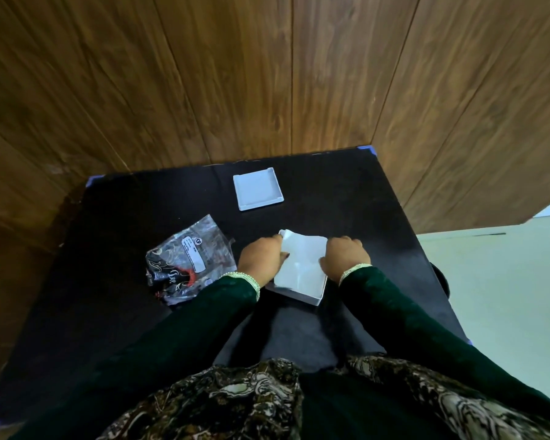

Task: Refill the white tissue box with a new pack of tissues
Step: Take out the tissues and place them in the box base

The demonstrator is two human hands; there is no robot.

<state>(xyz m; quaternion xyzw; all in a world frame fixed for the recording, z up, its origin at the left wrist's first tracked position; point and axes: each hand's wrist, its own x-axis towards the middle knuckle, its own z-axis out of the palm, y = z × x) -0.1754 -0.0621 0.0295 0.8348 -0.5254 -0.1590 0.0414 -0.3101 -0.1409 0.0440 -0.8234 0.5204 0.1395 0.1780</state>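
Observation:
A stack of white tissues [302,262] sits in the open white tissue box [315,298] on the black table [346,192], just in front of me. My left hand [261,258] grips the stack's left edge. On the stack's right edge rests my right hand [345,254], fingers curled against it. The box's white lid [257,192] lies upside down farther back, apart from the box. An empty crumpled plastic tissue wrapper [188,262] with black and red print lies left of my left hand.
Wood-panelled walls [267,74] close in behind and to the left of the table. A pale floor [505,296] shows past the table's right edge. My dark green sleeves [172,338] and patterned scarf [235,401] fill the near foreground.

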